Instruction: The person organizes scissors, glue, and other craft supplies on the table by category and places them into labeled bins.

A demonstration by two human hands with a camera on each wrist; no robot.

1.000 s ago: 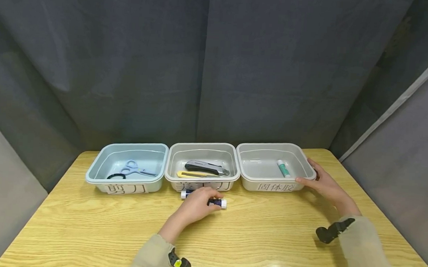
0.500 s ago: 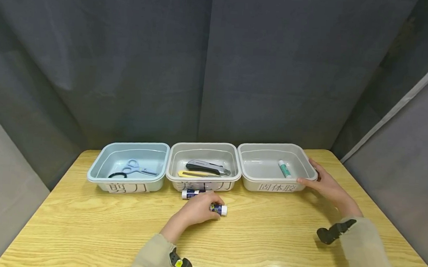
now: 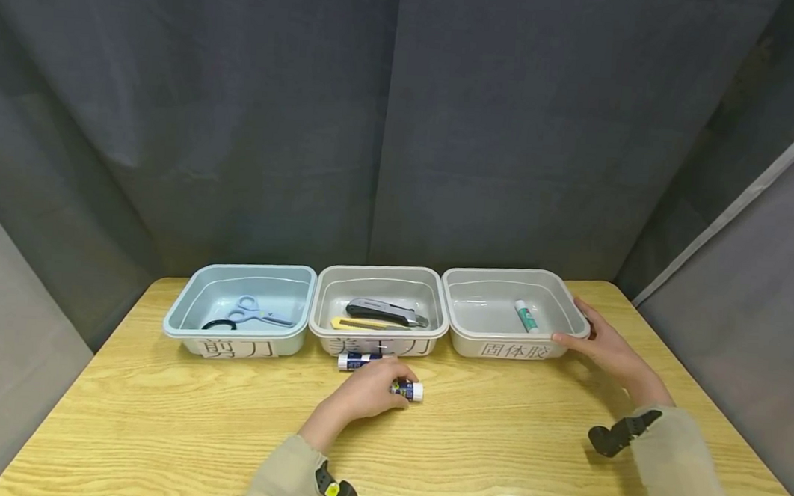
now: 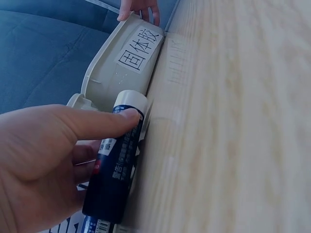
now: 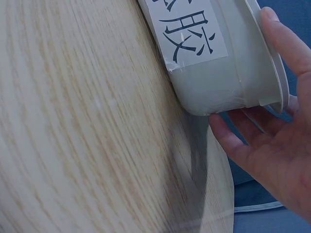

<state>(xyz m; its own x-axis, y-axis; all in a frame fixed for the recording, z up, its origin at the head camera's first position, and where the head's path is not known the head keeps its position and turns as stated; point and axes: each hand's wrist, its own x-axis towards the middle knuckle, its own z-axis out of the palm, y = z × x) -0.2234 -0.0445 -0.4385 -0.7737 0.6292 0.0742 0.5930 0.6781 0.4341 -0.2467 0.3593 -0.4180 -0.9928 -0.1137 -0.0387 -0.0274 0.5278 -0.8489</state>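
In the head view my left hand (image 3: 371, 387) pinches a dark blue glue stick (image 3: 408, 390) with a white cap, in front of the middle bin. My left wrist view shows the thumb (image 4: 104, 124) along that glue stick's (image 4: 114, 165) side, with fingers behind it. A second blue glue stick (image 3: 357, 361) lies against the middle bin's front, partly hidden by the hand. My right hand (image 3: 610, 353) grips the right end of a grey bin (image 3: 459, 345), thumb at its front rim and fingers round the side. A green glue stick (image 3: 527, 317) lies inside that bin.
The middle grey bin (image 3: 322, 326) holds a grey-black utility knife (image 3: 383, 312) and a yellow one (image 3: 359, 325). At left, a light blue bin (image 3: 180, 325) contains blue scissors (image 3: 253, 313) and a black-rimmed piece (image 3: 219, 325). All three bins carry paper labels. Dark curtains (image 3: 390, 128) surround the wooden table (image 3: 179, 424).
The left hand has drawn its glue stick slightly nearer to me, apart from the second one, which stays by the middle bin. The right hand keeps its place on the bin.
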